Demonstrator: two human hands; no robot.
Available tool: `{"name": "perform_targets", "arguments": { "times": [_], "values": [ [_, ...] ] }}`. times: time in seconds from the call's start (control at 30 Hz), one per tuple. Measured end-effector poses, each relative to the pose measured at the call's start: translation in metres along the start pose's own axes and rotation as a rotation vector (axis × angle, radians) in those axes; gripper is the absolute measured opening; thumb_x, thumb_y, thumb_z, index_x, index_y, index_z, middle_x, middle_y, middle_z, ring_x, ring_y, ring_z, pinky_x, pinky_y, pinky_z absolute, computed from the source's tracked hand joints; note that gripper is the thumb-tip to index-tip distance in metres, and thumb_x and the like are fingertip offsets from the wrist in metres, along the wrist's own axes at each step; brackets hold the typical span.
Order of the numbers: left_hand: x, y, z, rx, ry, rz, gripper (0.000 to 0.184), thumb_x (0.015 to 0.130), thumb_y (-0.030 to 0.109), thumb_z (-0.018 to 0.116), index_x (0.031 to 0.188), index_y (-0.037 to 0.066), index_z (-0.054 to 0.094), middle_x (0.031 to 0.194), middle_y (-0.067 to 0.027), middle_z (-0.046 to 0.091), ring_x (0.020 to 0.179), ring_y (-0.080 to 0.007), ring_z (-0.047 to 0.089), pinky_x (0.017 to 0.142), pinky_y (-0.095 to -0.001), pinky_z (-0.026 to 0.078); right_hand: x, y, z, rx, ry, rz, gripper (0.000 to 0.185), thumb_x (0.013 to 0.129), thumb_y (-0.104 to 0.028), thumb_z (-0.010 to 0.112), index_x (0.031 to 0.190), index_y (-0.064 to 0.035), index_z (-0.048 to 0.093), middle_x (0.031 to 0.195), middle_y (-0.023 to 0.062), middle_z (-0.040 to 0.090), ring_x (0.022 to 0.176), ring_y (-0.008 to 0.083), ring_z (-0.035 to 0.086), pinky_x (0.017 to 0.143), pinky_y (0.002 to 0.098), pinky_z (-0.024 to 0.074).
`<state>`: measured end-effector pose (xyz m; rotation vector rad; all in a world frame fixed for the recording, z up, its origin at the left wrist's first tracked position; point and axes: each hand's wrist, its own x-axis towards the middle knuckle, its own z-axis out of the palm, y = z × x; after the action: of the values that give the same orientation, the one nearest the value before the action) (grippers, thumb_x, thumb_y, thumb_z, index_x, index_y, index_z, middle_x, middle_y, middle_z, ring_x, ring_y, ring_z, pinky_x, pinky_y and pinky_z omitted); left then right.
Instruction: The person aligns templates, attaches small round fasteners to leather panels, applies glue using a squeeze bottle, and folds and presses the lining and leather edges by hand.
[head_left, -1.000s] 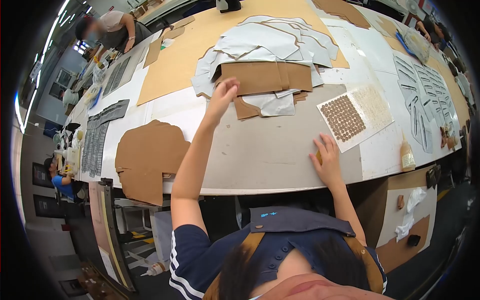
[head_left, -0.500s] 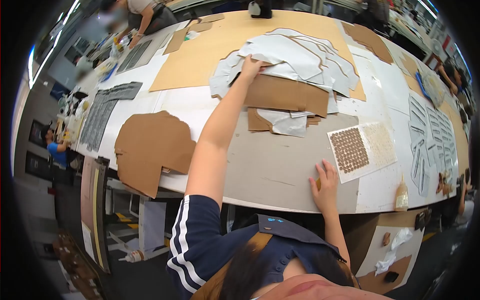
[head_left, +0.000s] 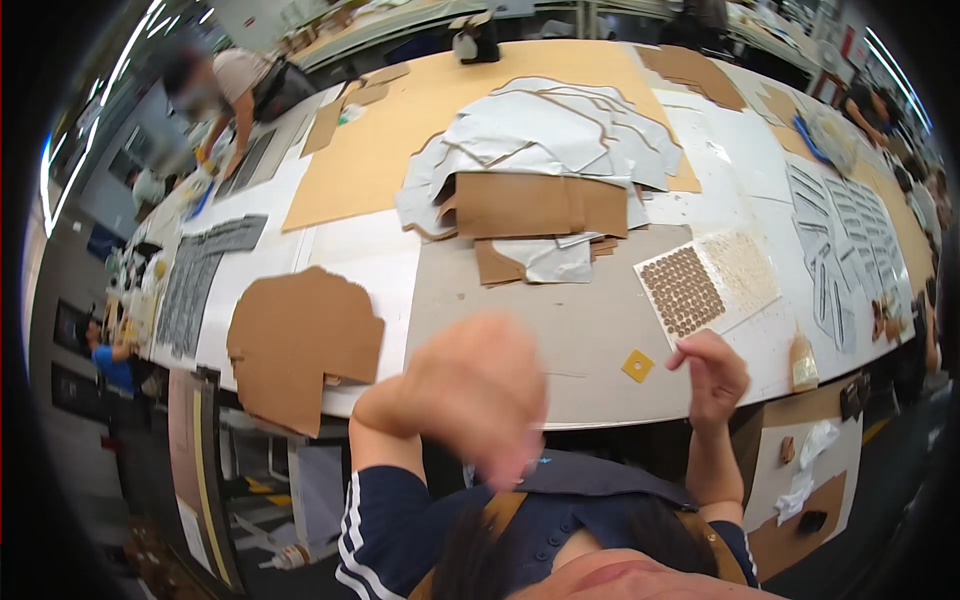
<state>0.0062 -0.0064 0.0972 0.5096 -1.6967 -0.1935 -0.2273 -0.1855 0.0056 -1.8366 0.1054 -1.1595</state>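
Note:
My left hand (head_left: 480, 395) is smeared by motion in front of my chest, above the table's near edge. Its fingers cannot be made out. My right hand (head_left: 710, 378) is raised at the near corner of a white sheet with rows of small brown discs (head_left: 683, 292). The fingers are curled in, and whatever may be between the fingertips is hidden. Just left of it lies a yellow square piece with a hole (head_left: 638, 366), on the grey board (head_left: 570, 335). Farther off sits a pile of white pieces with brown edges (head_left: 540, 130), with a brown folded panel (head_left: 540, 205) in front.
Brown cut pieces (head_left: 305, 345) lie at the left, beyond them grey strips (head_left: 205, 270). Toward the right are a glue bottle (head_left: 803, 362) and slotted grey pieces (head_left: 845, 250). Another person (head_left: 240, 95) leans over the table's far left.
My left hand has left the white pile and come back toward my chest. My right hand has lifted and shifted right, uncovering the yellow square. The camera view has tilted slightly.

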Motion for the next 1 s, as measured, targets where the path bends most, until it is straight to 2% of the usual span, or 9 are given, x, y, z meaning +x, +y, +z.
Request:
{"name": "perform_targets", "arguments": {
  "times": [0.07,0.1,0.27,0.47,0.53,0.63,0.7,0.87,1.0],
  "values": [
    [0.002,0.020,0.039,-0.081,0.214,0.407,0.007,0.091,0.010,0.076,0.093,0.007,0.070,0.096,-0.0087,0.071,0.081,-0.0260,0.067,0.064,-0.0353,0.051,0.024,-0.053,-0.003,0.253,0.009,-0.322,0.009,0.096,-0.004,0.065,0.097,0.0014,0.073,0.076,0.0111,0.070,0.064,0.0211,0.065,0.059,0.0332,0.0525],
    [0.010,0.024,0.054,-0.062,0.283,0.503,0.004,0.097,0.011,0.069,0.099,0.009,0.069,0.092,-0.0037,0.068,0.076,-0.0160,0.067,0.062,-0.0295,0.049,0.050,-0.069,-0.018,0.436,-0.275,-0.549,0.010,0.095,-0.008,0.068,0.090,-0.0014,0.073,0.078,0.0119,0.072,0.064,0.0218,0.066,0.057,0.0331,0.0526],
    [-0.001,0.057,0.059,-0.247,0.152,0.372,0.008,0.098,0.001,0.060,0.093,0.004,0.065,0.087,-0.0058,0.068,0.072,-0.0166,0.067,0.060,-0.0284,0.048,0.092,-0.132,0.027,0.734,-0.275,-1.147,0.023,0.100,-0.009,0.050,0.082,-0.0078,0.064,0.066,0.0041,0.060,0.055,0.0173,0.054,0.056,0.0293,0.0405],
    [0.007,0.052,0.058,-0.249,0.007,0.476,0.016,0.096,-0.002,0.057,0.084,0.005,0.064,0.084,-0.0058,0.065,0.066,-0.0171,0.066,0.056,-0.0283,0.046,0.077,-0.151,0.010,0.800,-0.611,-0.885,0.023,0.100,-0.008,0.049,0.081,-0.0079,0.063,0.067,0.0021,0.060,0.054,0.0125,0.052,0.056,0.0272,0.0386],
    [0.013,0.047,0.056,-0.326,-0.061,0.479,0.015,0.095,-0.002,0.058,0.083,0.004,0.065,0.084,-0.0074,0.066,0.068,-0.0181,0.066,0.056,-0.0280,0.045,0.070,-0.141,0.010,0.822,-0.621,-0.948,0.015,0.095,-0.008,0.063,0.081,-0.0059,0.066,0.065,0.0042,0.065,0.053,0.0127,0.057,0.055,0.0258,0.0431],
    [0.012,0.050,0.029,-0.384,-0.247,0.093,0.007,0.089,0.004,0.075,0.088,0.007,0.068,0.093,-0.0097,0.070,0.080,-0.0250,0.067,0.062,-0.0326,0.050,0.059,-0.130,-0.008,0.646,-0.584,-0.848,0.010,0.093,-0.006,0.066,0.085,-0.0003,0.067,0.073,0.0108,0.070,0.058,0.0183,0.061,0.056,0.0302,0.0486],
    [0.005,0.050,0.022,-0.244,-0.141,-0.058,0.003,0.093,0.006,0.071,0.092,0.006,0.068,0.092,-0.0116,0.069,0.077,-0.0247,0.068,0.058,-0.0307,0.046,0.059,-0.125,-0.025,0.472,-0.535,-0.736,0.012,0.094,-0.006,0.063,0.084,0.0007,0.065,0.076,0.0130,0.071,0.059,0.0203,0.061,0.057,0.0323,0.0495],
    [0.039,0.057,0.030,0.078,0.220,-0.033,0.025,0.075,0.000,0.082,0.073,0.008,0.058,0.079,-0.0055,0.064,0.064,-0.0209,0.060,0.056,-0.0306,0.044,0.055,-0.138,-0.016,0.111,-0.063,-0.732,0.015,0.094,-0.009,0.066,0.081,-0.0050,0.060,0.070,0.0044,0.065,0.055,0.0149,0.055,0.056,0.0287,0.0452],
    [0.057,0.081,0.053,0.159,0.344,0.137,0.019,0.093,0.023,0.074,0.085,0.014,0.060,0.083,0.0017,0.058,0.072,-0.0134,0.058,0.059,-0.0264,0.036,0.050,-0.153,-0.006,-0.086,0.295,-0.991,0.012,0.102,-0.025,0.056,0.096,-0.0157,0.060,0.069,-0.0066,0.054,0.058,0.0073,0.047,0.061,0.0240,0.0398]
  ]
}}
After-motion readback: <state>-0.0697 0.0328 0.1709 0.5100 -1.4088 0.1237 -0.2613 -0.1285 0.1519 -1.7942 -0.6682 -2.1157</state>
